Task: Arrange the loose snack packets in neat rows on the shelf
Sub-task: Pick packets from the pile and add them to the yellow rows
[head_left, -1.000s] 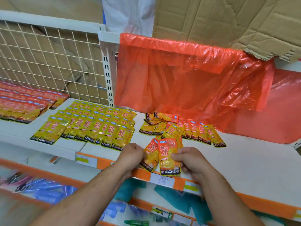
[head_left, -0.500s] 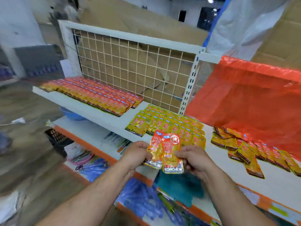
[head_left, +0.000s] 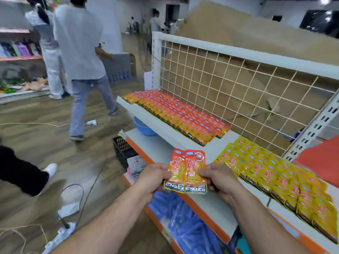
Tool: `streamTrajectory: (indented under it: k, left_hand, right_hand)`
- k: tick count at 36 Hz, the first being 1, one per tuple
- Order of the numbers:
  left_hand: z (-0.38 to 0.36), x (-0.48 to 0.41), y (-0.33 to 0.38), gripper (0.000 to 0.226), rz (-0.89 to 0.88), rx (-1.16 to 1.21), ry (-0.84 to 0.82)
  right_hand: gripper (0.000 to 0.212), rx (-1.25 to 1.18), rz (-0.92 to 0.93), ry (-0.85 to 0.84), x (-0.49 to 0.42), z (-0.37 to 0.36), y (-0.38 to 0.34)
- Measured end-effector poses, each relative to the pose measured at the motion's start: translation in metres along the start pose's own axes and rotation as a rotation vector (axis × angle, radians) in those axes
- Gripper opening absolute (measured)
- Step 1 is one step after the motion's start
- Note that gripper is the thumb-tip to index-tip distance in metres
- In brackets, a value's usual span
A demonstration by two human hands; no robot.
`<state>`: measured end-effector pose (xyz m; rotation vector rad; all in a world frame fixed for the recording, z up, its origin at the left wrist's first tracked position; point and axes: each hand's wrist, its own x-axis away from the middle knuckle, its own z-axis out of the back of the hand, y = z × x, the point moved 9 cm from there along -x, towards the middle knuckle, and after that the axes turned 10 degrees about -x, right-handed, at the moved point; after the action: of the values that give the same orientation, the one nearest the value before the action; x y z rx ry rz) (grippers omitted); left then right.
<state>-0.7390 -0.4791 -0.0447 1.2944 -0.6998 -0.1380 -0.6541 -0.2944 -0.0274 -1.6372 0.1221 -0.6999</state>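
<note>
Left hand (head_left: 153,177) and right hand (head_left: 219,178) pinch two packets (head_left: 186,171) between them (overlapping, upright).

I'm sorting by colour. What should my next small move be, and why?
Probably carry the two packets to the near end of the red-orange rows and lay them there: their red tops match that block, not the yellow rows, and the left hand and right hand pinch them side by side.
</note>
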Motion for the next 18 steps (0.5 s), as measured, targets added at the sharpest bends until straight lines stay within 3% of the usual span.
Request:
streamTrajectory:
  k: [18]
  left_hand:
    - [0.141,-0.161,0.08,0.021,0.002,-0.117,0.321]
  right_hand:
    - [0.036,0.102,0.109,-0.193,-0.204,-0.117,-0.092]
